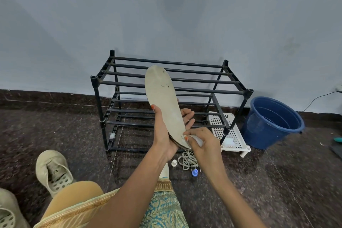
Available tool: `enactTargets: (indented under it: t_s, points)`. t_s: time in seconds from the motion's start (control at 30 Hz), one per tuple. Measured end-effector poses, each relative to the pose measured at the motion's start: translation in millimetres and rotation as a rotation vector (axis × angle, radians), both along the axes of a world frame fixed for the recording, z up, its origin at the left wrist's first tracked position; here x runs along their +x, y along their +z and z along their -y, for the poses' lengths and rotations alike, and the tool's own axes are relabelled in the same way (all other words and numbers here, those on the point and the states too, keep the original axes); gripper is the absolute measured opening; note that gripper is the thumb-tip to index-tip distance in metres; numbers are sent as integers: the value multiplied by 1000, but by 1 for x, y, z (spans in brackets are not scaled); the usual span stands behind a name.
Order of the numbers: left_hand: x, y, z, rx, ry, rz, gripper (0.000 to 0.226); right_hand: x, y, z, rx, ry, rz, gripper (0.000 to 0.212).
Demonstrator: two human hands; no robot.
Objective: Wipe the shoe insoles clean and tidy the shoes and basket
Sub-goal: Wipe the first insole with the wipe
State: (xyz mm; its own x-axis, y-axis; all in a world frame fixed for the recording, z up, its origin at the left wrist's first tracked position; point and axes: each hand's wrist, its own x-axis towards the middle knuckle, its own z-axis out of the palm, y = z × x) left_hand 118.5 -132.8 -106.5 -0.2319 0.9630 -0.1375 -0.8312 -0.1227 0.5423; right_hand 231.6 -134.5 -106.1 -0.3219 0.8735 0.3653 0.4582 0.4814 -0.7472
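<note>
There is just one camera, worn on the person's head. It looks forward and down at the dark floor (55, 126), close above the lap (162, 209). It faces the black shoe rack (203, 90) by the blue wall (166, 5).

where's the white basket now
Head view: the white basket lies on the floor at the right end of the black rack, beside the blue bucket.

1. Just behind the grip on the insole (162, 102) stands the black rack (166, 63); its bars block the way beyond.
2. Below the grip, laces (187, 160) and a blue cap (194, 172) lie on the floor.
3. To its right stand the basket (231, 135) and the bucket (273, 122).
4. To its left the bare floor (55, 126) is open, as far as a shoe (53, 170).
</note>
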Motion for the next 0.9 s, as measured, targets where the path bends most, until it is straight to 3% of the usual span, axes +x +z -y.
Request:
enactTargets:
  t_s: [0.27, 0.6, 0.8, 0.9]
  points:
    - [1, 2, 0, -23, 18, -6, 78, -3, 0, 9, -42, 117, 18, 13]
    - [2, 4, 2, -37, -20, -9, 80, -3, 4, 10, 16, 30, -25, 14]
    - [4, 10, 6, -22, -158, -44, 54, -5, 4, 6, 55, -83, -153, 14]
    - [5, 11, 7, -5, -197, -80, 59, -8, 6, 4, 62, -89, -167, 14]
